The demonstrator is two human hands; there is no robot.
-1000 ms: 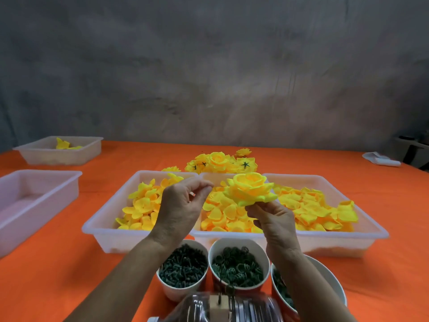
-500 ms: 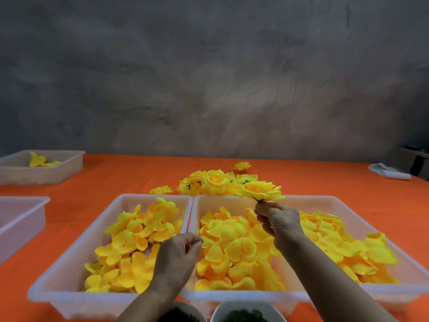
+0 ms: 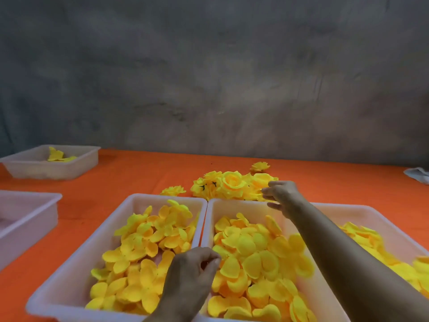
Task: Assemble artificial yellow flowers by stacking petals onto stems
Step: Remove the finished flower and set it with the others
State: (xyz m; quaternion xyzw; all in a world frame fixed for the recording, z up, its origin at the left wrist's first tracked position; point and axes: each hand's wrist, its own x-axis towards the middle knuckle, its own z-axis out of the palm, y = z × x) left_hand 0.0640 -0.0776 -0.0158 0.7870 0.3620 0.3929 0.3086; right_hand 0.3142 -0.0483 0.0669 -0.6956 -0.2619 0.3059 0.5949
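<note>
Hands worked at two stations. The right hand (image 3: 282, 195) reached to the far side of the table, its fingers spread and relaxed beside the pile of finished flowers (image 3: 232, 185); it gripped nothing visible. The left hand (image 3: 197, 267) hovered near, over the shared rim between the left tray (image 3: 76, 259) and the middle tray (image 3: 210, 219), fingertips drawn together; whether a petal lay between them could not be told. Loose petals (image 3: 144, 252) filled the left tray, and more petals lay in the middle tray and in a right tray (image 3: 371, 210).

Probable risks: the outstretched right forearm crossed low over the middle tray, so a careless withdrawal might have swept petals over its wall. The finished flowers sat heaped on the orange cloth (image 3: 130, 175), not in a container, and a nudge from the open fingers could have toppled one or scattered the heap. The thin, overlapping petals would likely have clung together, so a pinch might have lifted several at once. No stems were in view.
</note>
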